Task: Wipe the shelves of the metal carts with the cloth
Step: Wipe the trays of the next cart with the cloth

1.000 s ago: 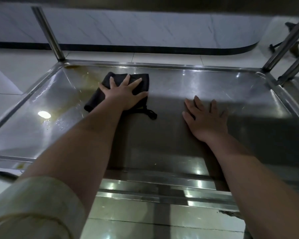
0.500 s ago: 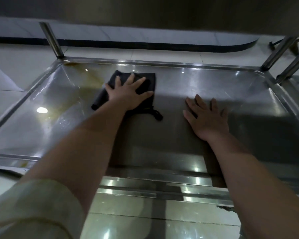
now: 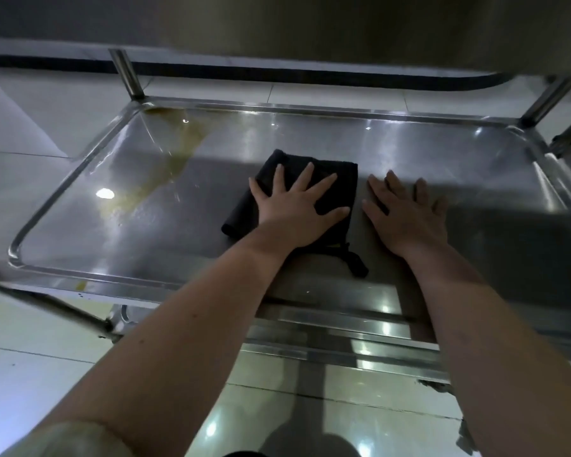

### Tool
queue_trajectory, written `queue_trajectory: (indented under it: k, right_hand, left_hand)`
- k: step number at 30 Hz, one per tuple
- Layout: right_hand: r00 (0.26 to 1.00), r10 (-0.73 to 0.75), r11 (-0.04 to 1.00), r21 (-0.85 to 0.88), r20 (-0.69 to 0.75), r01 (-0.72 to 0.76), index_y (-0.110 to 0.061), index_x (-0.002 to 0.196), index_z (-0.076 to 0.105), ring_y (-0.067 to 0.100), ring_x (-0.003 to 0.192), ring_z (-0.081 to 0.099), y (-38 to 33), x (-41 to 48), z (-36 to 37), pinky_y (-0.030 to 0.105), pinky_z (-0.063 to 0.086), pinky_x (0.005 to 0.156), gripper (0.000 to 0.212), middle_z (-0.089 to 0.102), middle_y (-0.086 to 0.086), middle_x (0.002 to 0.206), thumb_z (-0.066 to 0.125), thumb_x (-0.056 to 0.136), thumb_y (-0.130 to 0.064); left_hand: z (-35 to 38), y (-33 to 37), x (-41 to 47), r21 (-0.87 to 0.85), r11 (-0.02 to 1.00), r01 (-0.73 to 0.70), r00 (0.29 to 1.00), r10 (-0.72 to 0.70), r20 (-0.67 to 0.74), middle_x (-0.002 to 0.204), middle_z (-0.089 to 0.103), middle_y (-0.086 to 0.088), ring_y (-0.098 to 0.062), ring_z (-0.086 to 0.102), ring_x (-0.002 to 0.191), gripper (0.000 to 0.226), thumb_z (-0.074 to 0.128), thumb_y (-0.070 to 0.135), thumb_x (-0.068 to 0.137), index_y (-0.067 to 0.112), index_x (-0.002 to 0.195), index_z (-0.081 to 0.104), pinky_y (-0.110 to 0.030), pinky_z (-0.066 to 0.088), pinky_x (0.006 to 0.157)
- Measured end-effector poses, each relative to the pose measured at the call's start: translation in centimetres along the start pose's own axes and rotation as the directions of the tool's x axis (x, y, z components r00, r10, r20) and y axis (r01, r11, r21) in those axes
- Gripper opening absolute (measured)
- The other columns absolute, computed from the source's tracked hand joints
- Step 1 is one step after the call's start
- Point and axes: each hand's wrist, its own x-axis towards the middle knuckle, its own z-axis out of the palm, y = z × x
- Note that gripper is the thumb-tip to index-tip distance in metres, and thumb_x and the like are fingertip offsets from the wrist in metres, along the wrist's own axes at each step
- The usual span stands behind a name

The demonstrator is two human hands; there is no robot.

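- At the far left, the cart's lower shelf (image 3: pixel 112 232) carries a brownish stain (image 3: pixel 175 153). It runs from the back left corner toward the middle, and we judge this part not yet wiped.
- Near the middle, the dark folded cloth (image 3: pixel 337 179) lies flat on the metal. A short strap (image 3: pixel 355 262) trails from its near corner.
- Our left hand (image 3: pixel 297 209) lies flat on the cloth, fingers straight and spread, pressing rather than gripping.
- To wipe well, we should press evenly through the palm and sweep left in overlapping strokes across the stain. The strokes should reach the corner and the raised rim. The loose strap may drag grime, so tucking it under would help.
- Just right of the cloth, our right hand (image 3: pixel 406 216) rests palm down on bare metal, fingers straight, holding nothing. It seems to brace us.
- At the far right, the shelf sits in shadow below an upright post (image 3: pixel 548 100); we cannot tell whether that side is clean.
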Motion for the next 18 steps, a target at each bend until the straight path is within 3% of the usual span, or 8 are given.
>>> queue_trajectory:
  k: [3, 5, 10, 13, 18]
  right_hand:
    - [1.000, -0.011, 1.000, 0.005, -0.012, 0.011, -0.051, 0.151, 0.010, 0.033, 0.150, -0.005, 0.0, -0.1, 0.0, 0.061, -0.004, 0.116, 0.058, 0.000, -0.017, 0.163, 0.018, 0.095, -0.067]
    - [1.000, -0.014, 1.000, 0.002, -0.020, 0.014, -0.051, 0.151, 0.010, 0.033, 0.150, -0.005, 0.0, -0.1, 0.0, 0.061, -0.003, 0.116, 0.058, 0.001, -0.016, 0.163, 0.018, 0.095, -0.067]
    - [1.000, -0.014, 1.000, -0.012, -0.009, 0.014, -0.050, 0.151, 0.006, 0.035, 0.149, -0.008, -0.3, -0.1, 0.3, 0.064, -0.004, 0.115, 0.058, -0.004, -0.016, 0.163, 0.015, 0.096, -0.065]
    - [1.000, -0.006, 1.000, -0.021, 0.004, 0.006, -0.049, 0.152, 0.003, 0.038, 0.148, -0.011, -0.7, -0.3, 0.5, 0.065, -0.006, 0.114, 0.057, -0.006, -0.015, 0.163, 0.013, 0.097, -0.063]
    - [1.000, -0.007, 1.000, -0.027, 0.021, 0.007, -0.044, 0.154, 0.004, 0.038, 0.148, -0.011, -0.9, -0.8, 0.0, 0.064, -0.004, 0.113, 0.056, -0.007, -0.014, 0.163, 0.015, 0.100, -0.056]
  left_hand:
    - [-0.7, -5.5, -0.8, 0.001, 0.999, 0.045, 0.999, -0.045, -0.012, 0.162, -0.002, 0.018, -0.029, -0.007, 0.150, 0.081, 0.012, 0.096, 0.067, 0.065, 0.141, 0.001, -0.072, -0.005, 0.109]
    - [-1.4, -10.4, -1.5, -0.015, 0.988, 0.155, 0.988, -0.156, -0.024, 0.162, -0.001, 0.020, -0.027, -0.003, 0.150, 0.082, 0.015, 0.097, 0.066, 0.066, 0.141, 0.003, -0.068, 0.002, 0.111]
    - [-2.2, -16.5, -3.6, -0.014, 0.947, 0.322, 0.947, -0.321, 0.027, 0.162, -0.004, 0.018, -0.028, -0.008, 0.150, 0.076, 0.015, 0.095, 0.070, 0.069, 0.140, 0.000, -0.069, -0.005, 0.111]
    - [-1.5, -11.7, -3.3, -0.022, 0.955, 0.297, 0.955, -0.297, 0.010, 0.163, -0.007, 0.017, -0.036, -0.012, 0.148, 0.073, 0.016, 0.092, 0.074, 0.067, 0.141, -0.002, -0.075, -0.006, 0.106]
    - [0.4, 2.8, -3.5, 0.004, 0.999, 0.039, 0.999, -0.039, -0.020, 0.163, -0.004, 0.014, -0.041, -0.014, 0.147, 0.073, 0.013, 0.088, 0.078, 0.061, 0.145, 0.001, -0.077, -0.014, 0.100]
